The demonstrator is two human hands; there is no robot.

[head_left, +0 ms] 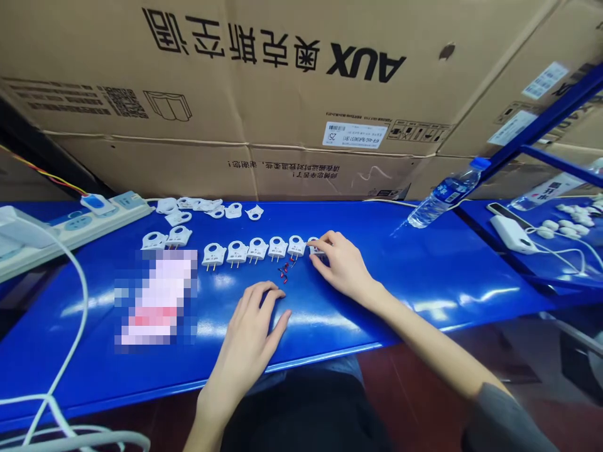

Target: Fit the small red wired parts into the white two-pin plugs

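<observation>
Several white two-pin plugs, each with a ring-shaped top, lie in a row across the blue table, among them one plug (257, 249) near the middle. My right hand (342, 267) is at the row's right end, its thumb and index finger closed on a white plug (313, 241) that they partly cover. Small red and black parts (284, 271) lie loose just below the row, between my hands. My left hand (257, 320) rests on the table near them, fingers loosely spread and holding nothing.
More white ring-shaped pieces (233, 210) lie at the back left, near a power strip (78, 223). A pixelated pinkish item (160, 295) is at left. A water bottle (443, 194) leans at the back right, beside a blue metal frame (541, 103). Large cardboard boxes (282, 113) stand behind.
</observation>
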